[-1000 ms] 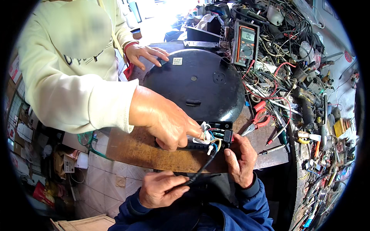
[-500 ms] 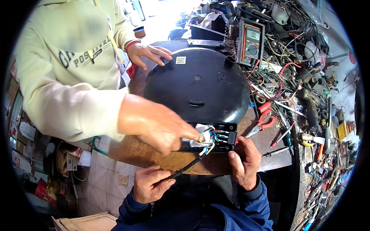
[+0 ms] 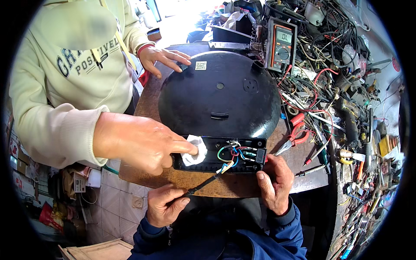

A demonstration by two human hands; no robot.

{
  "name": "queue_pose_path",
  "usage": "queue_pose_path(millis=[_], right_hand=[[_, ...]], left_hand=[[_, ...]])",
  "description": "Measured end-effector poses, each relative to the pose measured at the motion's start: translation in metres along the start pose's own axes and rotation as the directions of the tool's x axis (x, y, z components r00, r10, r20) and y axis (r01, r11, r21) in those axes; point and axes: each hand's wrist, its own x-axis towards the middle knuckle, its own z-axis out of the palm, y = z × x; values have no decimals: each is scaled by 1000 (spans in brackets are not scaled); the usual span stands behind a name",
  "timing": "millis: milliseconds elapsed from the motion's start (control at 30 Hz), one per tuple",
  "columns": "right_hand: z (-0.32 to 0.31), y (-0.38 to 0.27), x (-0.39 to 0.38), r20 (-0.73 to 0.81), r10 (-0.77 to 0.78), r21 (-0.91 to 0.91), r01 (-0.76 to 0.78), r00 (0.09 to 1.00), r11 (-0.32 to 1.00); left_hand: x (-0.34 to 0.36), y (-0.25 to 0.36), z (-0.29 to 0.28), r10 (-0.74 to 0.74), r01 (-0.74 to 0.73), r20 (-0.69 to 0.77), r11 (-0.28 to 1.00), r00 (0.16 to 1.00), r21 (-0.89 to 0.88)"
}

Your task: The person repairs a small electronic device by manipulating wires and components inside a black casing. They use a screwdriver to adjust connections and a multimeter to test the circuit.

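Note:
A black rounded appliance base [image 3: 203,97] lies on the bench, its open wiring compartment [image 3: 209,152] facing me. My left hand [image 3: 166,205] pinches a black sheathed cable [image 3: 203,185] whose coloured wires [image 3: 232,162] run into that compartment. At the compartment's right end, my right hand [image 3: 276,182] has its thumb and fingers closed on the edge beside a black block-shaped part [image 3: 261,156]. Another person's hand [image 3: 145,141] presses a finger on a crumpled white piece [image 3: 194,151] at the compartment's left end. That person's other hand [image 3: 162,60] rests at the base's far left edge.
Red-handled pliers [image 3: 296,136] and a test probe [image 3: 314,170] lie right of the base. Behind them stands a multimeter [image 3: 281,47]. Tangled wires and tools [image 3: 333,86] crowd the right side. The wooden bench edge [image 3: 149,175] runs in front of me.
The other person's pointing hand has moved left with the white piece, off the wires, uncovering them. My left hand has shifted slightly left with the cable; my right hand stays.

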Motion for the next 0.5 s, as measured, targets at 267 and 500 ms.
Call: queue_pose_path(millis=[267, 500], right_hand=[[0, -3, 2, -10, -26, 0, 26, 1000, 1000], [2, -3, -2, -24, 61, 76, -59, 998, 995]], left_hand=[[3, -7, -14, 3, -2, -77, 1000, 997, 7], [8, -3, -13, -39, 42, -38, 996, 999, 76]])
